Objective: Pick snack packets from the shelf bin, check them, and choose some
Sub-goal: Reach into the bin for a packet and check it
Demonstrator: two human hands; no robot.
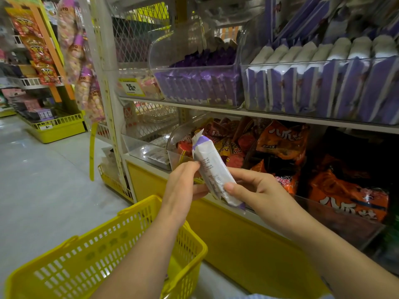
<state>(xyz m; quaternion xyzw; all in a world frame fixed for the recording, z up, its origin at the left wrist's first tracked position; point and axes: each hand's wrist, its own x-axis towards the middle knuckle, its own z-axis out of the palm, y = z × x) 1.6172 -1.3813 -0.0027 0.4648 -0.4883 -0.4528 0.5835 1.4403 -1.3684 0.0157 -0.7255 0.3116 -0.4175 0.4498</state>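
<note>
**Checking a snack packet's back label**

At centre, both hands hold one white-and-purple packet [213, 169], its top tilted toward 11 o'clock. Left hand [181, 182] pinches its edge; right hand [257, 186] grips the lower end, thumb on top. Best approach: label up, fingers off the print. Text too small to read. Yellow basket [86, 255] at 7 o'clock, inside mostly hidden.

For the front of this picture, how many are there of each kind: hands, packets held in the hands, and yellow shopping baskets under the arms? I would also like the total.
Hands: 2, the left hand and the right hand
Held packet, white and purple: 1
Yellow shopping basket: 1
Total: 4
</note>
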